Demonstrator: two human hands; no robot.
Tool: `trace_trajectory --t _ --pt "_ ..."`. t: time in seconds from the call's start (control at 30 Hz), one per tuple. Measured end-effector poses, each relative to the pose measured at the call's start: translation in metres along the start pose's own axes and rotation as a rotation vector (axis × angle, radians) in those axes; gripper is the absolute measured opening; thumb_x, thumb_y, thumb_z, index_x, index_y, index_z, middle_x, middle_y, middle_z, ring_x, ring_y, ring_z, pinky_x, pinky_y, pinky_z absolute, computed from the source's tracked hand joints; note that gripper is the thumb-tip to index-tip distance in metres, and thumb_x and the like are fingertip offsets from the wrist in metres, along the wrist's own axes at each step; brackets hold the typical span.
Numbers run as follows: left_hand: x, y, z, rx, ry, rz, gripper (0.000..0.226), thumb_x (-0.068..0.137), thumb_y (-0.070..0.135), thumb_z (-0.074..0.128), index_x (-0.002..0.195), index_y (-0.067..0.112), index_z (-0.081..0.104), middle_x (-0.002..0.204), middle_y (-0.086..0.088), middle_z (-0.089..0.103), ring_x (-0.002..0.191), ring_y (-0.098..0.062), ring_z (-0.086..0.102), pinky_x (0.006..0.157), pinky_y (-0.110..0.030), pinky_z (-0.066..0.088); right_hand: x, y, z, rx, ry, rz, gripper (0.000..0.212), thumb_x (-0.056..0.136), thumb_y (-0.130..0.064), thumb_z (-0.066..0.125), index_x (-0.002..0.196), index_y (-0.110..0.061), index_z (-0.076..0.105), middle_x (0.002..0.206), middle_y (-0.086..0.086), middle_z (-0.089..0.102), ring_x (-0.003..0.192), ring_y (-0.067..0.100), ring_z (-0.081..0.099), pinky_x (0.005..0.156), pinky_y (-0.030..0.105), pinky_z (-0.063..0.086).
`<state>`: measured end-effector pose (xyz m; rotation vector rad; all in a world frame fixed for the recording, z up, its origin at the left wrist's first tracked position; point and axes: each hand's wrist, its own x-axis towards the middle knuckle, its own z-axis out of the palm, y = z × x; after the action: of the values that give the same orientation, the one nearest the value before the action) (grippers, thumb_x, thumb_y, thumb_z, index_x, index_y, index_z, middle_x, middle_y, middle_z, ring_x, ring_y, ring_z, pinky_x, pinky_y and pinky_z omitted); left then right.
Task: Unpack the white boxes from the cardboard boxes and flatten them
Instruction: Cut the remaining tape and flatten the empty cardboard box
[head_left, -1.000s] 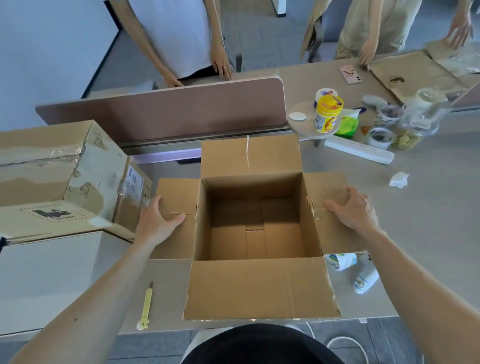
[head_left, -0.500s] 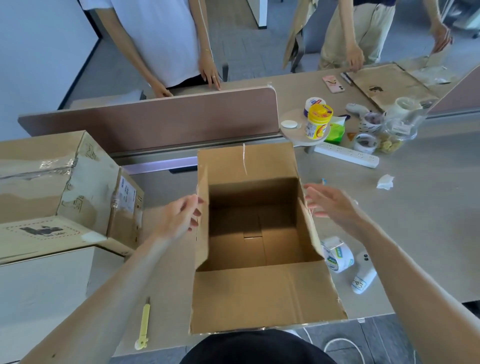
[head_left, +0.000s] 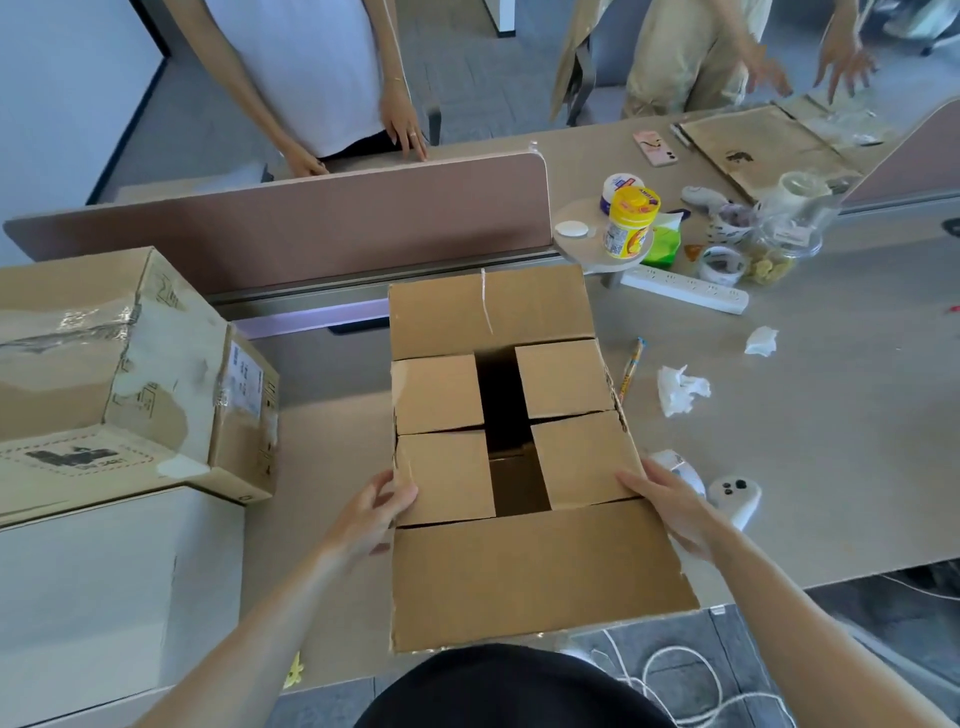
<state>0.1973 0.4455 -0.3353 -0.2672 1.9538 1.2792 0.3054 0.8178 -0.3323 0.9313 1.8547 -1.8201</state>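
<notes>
An open brown cardboard box (head_left: 540, 566) stands on the desk in front of me. Its two side flaps (head_left: 441, 436) are folded inward over the opening, with a dark gap between them. The near flap hangs toward me and the far flap leans back. My left hand (head_left: 371, 512) grips the box's near left corner, thumb on the left flap. At the near right corner, my right hand (head_left: 670, 506) presses against the edge. A large white box (head_left: 104, 582) sits at the left with a taped cardboard box (head_left: 104, 364) on top.
A brown divider panel (head_left: 311, 223) runs behind the box, and two people stand beyond it. To the right lie a power strip (head_left: 685, 291), a yellow jar (head_left: 631, 223), crumpled tissues (head_left: 680, 389), a white controller (head_left: 735, 496) and flattened cardboard (head_left: 763, 150). The desk edge is close to me.
The side flaps, spread flat a second ago, were lifted and now lie folded inward. Both hands moved from the flaps to the box's near corners.
</notes>
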Motion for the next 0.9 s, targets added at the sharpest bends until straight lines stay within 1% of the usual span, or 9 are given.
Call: trace_trajectory --t 0.07,0.2,0.33,0.4,0.5,0.6,0.67,0.77,0.9 --pt "-0.005 -0.003 0.008 -0.016 -0.032 0.012 0.048 0.090 0.055 0.062 0.133 0.040 0.047 0.125 0.012 0.063 0.110 -0.010 0.062 0.086 -0.038 0.055 -0.005 -0.002 0.005 0.032 -0.026 -0.013 0.025 0.098 -0.031 0.057 0.122 -0.032 0.061 0.106 -0.003 0.075 0.100 0.020 0.070 0.090 0.037 0.055" --pt "-0.013 0.002 0.008 0.000 0.024 0.135 0.072 0.068 0.070 0.064 0.131 0.037 0.054 0.119 0.011 0.068 0.108 -0.011 0.065 0.095 -0.037 0.053 -0.010 -0.011 0.004 0.012 -0.021 -0.055 0.028 0.100 -0.034 0.052 0.128 -0.035 0.060 0.109 -0.012 0.073 0.107 0.013 0.066 0.094 0.033 0.050" --pt "-0.018 0.025 0.000 -0.152 0.108 0.213 0.022 0.097 0.037 0.059 0.118 0.034 0.060 0.106 0.009 0.070 0.092 -0.008 0.067 0.072 -0.025 0.050 -0.026 -0.034 0.003 0.114 0.073 -0.141 0.016 0.101 -0.029 0.051 0.107 -0.030 0.066 0.082 -0.019 0.075 0.076 -0.006 0.069 0.079 0.024 0.048" --pt "-0.022 0.038 -0.008 -0.236 0.105 0.234 0.020 0.100 0.040 0.052 0.112 0.030 0.064 0.103 0.004 0.069 0.092 -0.016 0.065 0.076 -0.031 0.049 -0.030 -0.043 0.003 0.217 0.155 -0.234 0.021 0.096 -0.022 0.058 0.114 -0.016 0.067 0.095 -0.008 0.076 0.083 -0.010 0.066 0.084 0.025 0.050" --pt "-0.028 0.051 -0.018 -0.361 0.142 0.244 0.038 0.099 0.056 0.042 0.107 0.027 0.065 0.099 0.002 0.071 0.101 -0.023 0.062 0.088 -0.043 0.047 -0.033 -0.055 0.004 0.252 0.075 -0.269 0.049 0.085 -0.021 0.067 0.132 -0.013 0.059 0.119 0.003 0.069 0.103 0.007 0.065 0.109 0.038 0.040" --pt "-0.035 0.062 -0.025 -0.355 0.147 0.297 0.060 0.087 0.076 0.034 0.122 0.034 0.059 0.105 0.007 0.074 0.110 -0.024 0.064 0.095 -0.049 0.046 -0.032 -0.080 0.009 0.187 -0.019 -0.350 0.048 0.078 -0.045 0.072 0.124 -0.033 0.064 0.121 -0.007 0.069 0.104 0.017 0.066 0.093 0.042 0.047" --pt "-0.041 0.070 -0.027 -0.364 0.121 0.368 0.057 0.089 0.072 0.029 0.128 0.040 0.054 0.113 0.008 0.072 0.112 -0.021 0.064 0.096 -0.050 0.046 -0.033 -0.091 0.011 0.125 -0.053 -0.420 0.037 0.093 -0.022 0.057 0.124 -0.042 0.060 0.126 -0.011 0.066 0.108 0.014 0.065 0.087 0.037 0.049" --pt "-0.049 0.081 -0.033 -0.430 0.125 0.494 0.062 0.085 0.075 0.047 0.132 0.036 0.056 0.116 -0.001 0.071 0.100 -0.016 0.067 0.082 -0.039 0.051 -0.033 -0.104 0.010 0.135 -0.006 -0.488 0.041 0.092 -0.005 0.056 0.122 -0.033 0.054 0.123 -0.008 0.067 0.110 0.020 0.065 0.084 0.038 0.048" --pt "-0.062 0.099 -0.040 -0.408 0.108 0.655 0.042 0.088 0.059 0.058 0.126 0.043 0.062 0.125 0.005 0.067 0.110 -0.013 0.064 0.080 -0.028 0.053 -0.036 -0.122 0.013 0.101 -0.001 -0.529 0.052 0.078 -0.028 0.070 0.127 -0.028 0.053 0.129 0.001 0.064 0.116 0.022 0.061 0.091 0.044 0.048"
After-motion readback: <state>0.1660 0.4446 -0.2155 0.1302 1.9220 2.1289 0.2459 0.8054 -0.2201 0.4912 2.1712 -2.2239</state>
